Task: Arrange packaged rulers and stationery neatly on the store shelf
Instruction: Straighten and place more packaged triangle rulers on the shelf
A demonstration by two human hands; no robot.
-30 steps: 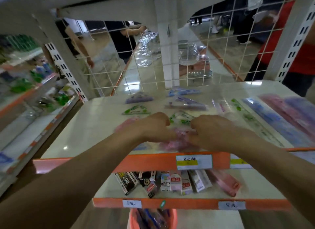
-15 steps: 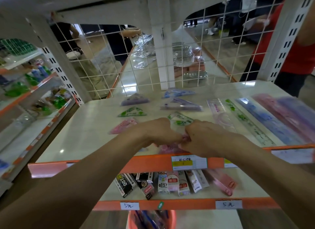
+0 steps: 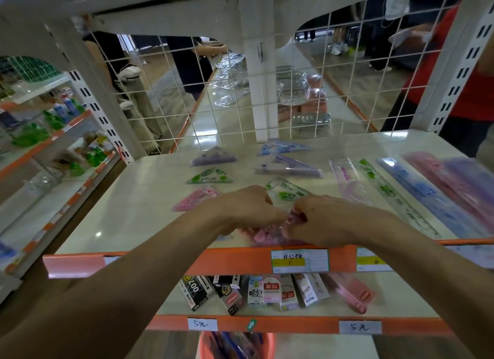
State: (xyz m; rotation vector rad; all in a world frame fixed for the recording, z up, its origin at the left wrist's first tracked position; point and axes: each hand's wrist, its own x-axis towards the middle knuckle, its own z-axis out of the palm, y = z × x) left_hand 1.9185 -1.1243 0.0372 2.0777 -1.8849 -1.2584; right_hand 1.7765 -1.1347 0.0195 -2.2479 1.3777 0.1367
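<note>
My left hand [image 3: 247, 207] and my right hand [image 3: 318, 219] meet over a pink packaged set square [image 3: 267, 233] near the front edge of the white shelf [image 3: 128, 214]; both pinch its wrapper. Behind them lie a green set square [image 3: 288, 191], a pink one [image 3: 196, 198], a second green one [image 3: 209, 176], and purple [image 3: 212, 157] and blue [image 3: 283, 147] ones. Long packaged rulers lie in a row at the right: clear pink [image 3: 347, 179], green [image 3: 393, 193], blue [image 3: 427, 195], pink [image 3: 459, 182].
A wire grid [image 3: 171, 91] closes the shelf's back, with a white post [image 3: 260, 72] in the middle. The lower shelf holds small stationery boxes [image 3: 256, 292]. An orange bucket [image 3: 211, 345] stands below. People stand beyond the grid. Another shelving unit [image 3: 53, 134] stands to the left.
My two hands have drawn closer together over the pink set square and lifted its near edge slightly. The other packages have not moved.
</note>
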